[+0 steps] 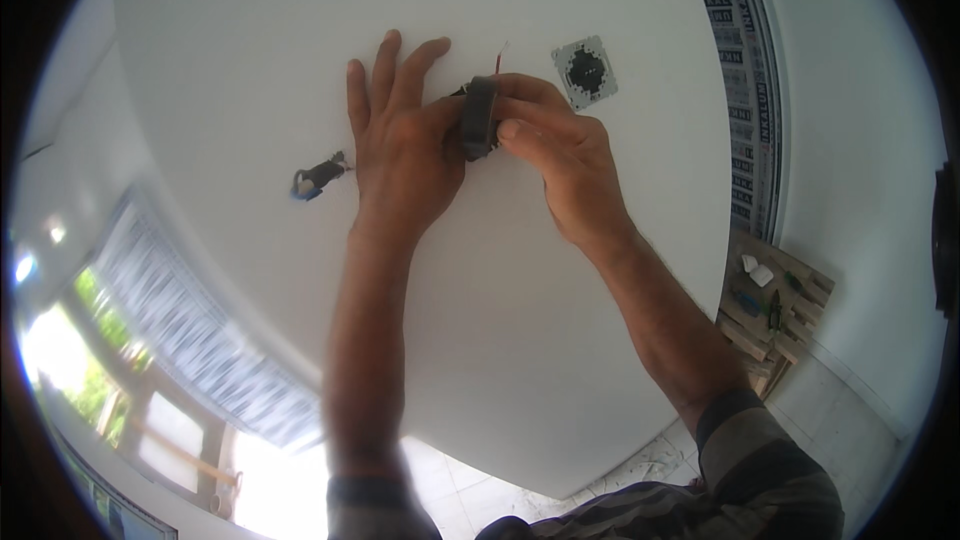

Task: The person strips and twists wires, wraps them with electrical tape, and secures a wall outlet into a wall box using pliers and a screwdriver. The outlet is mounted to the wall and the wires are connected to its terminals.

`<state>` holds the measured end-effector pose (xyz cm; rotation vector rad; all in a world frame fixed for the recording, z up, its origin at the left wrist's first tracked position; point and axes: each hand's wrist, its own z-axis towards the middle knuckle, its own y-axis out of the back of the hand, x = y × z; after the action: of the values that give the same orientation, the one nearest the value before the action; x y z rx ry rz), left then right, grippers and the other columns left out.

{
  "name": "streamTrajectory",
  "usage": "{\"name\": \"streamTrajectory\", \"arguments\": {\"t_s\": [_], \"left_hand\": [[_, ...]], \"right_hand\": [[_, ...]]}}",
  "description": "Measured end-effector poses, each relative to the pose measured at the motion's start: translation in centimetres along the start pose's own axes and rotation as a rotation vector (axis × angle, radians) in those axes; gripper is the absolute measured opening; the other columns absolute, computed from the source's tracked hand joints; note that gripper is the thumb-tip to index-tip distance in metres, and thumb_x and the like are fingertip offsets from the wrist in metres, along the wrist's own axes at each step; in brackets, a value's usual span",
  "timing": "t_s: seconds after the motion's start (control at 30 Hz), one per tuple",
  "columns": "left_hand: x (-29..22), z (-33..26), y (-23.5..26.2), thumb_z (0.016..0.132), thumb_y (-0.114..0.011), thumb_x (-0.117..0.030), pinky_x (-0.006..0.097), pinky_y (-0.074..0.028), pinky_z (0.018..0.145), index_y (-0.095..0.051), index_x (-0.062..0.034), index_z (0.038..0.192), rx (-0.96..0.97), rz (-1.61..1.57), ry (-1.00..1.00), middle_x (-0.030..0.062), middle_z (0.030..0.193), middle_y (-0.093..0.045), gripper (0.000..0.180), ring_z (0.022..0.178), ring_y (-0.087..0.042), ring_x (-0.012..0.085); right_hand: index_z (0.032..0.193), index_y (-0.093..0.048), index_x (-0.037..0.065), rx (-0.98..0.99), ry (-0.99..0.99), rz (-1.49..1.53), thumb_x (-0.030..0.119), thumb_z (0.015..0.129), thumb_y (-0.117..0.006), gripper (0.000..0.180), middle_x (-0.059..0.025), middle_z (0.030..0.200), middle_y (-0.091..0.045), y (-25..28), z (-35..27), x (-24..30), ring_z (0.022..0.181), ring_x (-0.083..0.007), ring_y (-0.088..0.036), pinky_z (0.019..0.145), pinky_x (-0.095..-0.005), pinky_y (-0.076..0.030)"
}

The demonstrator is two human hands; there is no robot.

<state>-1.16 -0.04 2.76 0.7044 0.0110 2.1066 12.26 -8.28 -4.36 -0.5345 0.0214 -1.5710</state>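
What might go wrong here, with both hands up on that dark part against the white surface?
1. The dark round part is pinched only by fingertips of the left hand and right hand; a weak grip might drop it.
2. A thin wire pokes out behind it and may get trapped or bent.
3. The dangling dark fitting nearby could be knocked by the left wrist.

Room under electrical fit-out or renovation: bare white wall (300,40), unfinished switch mount (585,72), loose wire ends (320,178) sticking out, wooden pallet (775,315) with hand tools on tiled floor (840,410), debris by wall base
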Motion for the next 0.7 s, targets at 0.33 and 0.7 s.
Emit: {"name": "streamTrajectory", "arguments": {"t_s": [0.33,0.7], "left_hand": [[-0.4,0.1,0.5,0.086,-0.081,-0.010,0.058,-0.011,0.132,-0.084,-0.0125,0.095,0.044,-0.043,0.038,0.0041,0.152,-0.057,0.010,0.159,-0.029,0.0332],[0.2,-0.4,-0.1,0.082,-0.085,-0.013,0.061,-0.017,0.130,-0.083,-0.0132,0.088,-0.073,-0.125,0.023,0.0049,0.143,-0.062,0.006,0.153,-0.039,0.0356]], "right_hand": [[0.121,-0.075,0.008,-0.032,0.628,-1.068,-0.011,0.084,-0.072,0.042,-0.0100,0.109,-0.065,3.5,1.6,-1.4,0.101,-0.0305,-0.063,0.086,-0.0409,-0.054],[0.117,-0.076,0.006,-0.037,0.797,-1.117,-0.005,0.085,-0.079,0.035,-0.0079,0.101,-0.065,3.6,2.4,-0.7,0.095,-0.0283,-0.062,0.081,-0.0407,-0.054]]}}
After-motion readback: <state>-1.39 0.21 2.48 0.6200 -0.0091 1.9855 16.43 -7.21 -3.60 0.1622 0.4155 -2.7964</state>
